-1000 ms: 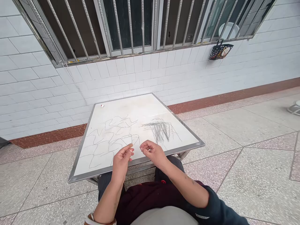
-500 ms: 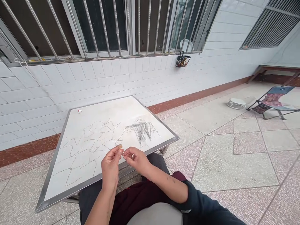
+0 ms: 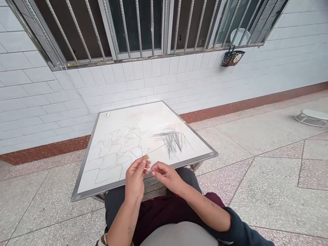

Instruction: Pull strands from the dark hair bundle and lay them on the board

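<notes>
My left hand (image 3: 136,174) is closed in a pinch, and a small tan piece (image 3: 146,157) shows at its fingertips. Close beside it on the right, my right hand (image 3: 166,175) has thumb and forefinger pressed together; whatever lies between them is too small to make out. Both hands are over the near edge of a white table (image 3: 133,114) with a grey metal rim. Thin dark strands (image 3: 112,150) lie loosely spread across its left and middle. A denser bundle of dark strands (image 3: 174,140) lies on the right part.
A small red and white object (image 3: 108,115) sits at the table's far left corner. Behind stands a tiled wall (image 3: 143,82) with a barred window. A black patterned basket (image 3: 232,58) hangs there. A white stool (image 3: 314,116) is on the floor at right.
The view has turned left, so the table and hands appear further right. My hands have moved slightly apart. The folding chair at right has left the view.
</notes>
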Motion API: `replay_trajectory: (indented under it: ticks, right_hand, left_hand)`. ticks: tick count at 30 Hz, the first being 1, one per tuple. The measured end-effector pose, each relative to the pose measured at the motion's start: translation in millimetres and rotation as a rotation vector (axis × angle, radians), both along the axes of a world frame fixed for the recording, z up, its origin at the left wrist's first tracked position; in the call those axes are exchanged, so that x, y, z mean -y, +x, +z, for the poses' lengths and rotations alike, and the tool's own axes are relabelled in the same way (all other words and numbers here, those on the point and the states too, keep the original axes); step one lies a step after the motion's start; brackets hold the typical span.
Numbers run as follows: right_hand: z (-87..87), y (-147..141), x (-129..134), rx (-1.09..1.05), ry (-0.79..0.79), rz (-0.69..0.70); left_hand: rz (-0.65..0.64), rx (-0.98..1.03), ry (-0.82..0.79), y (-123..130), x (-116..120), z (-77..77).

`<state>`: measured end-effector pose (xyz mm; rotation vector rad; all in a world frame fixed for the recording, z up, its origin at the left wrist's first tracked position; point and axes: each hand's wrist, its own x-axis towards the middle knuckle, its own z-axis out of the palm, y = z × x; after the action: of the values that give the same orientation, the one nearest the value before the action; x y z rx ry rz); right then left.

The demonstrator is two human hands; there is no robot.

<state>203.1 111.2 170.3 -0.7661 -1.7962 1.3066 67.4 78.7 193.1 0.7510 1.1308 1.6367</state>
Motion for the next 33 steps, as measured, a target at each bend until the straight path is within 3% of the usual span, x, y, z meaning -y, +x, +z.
replay_trajectory:
  ticks: [8, 16, 23, 33]
  right_hand:
    - [-3.8, -4, 3, -0.124, -0.017, -0.018]
    - [2.1, -1, 5, -0.252, -0.334, 0.166]
    - [2.6, 1, 7, -0.284, -0.406, 0.201]
    - [4.3, 0, 11, -0.440, -0.597, 0.254]
  left_hand:
    - [0.059, 0.064, -0.023, 9, 11, 4.8]
    - [-0.028, 0.131, -0.023, 7, 10, 3.7]
    - [0.044, 0.139, -0.008, 5, 9, 5.5]
    - [0.042, 0.424, 0.005, 5, 4, 6.6]
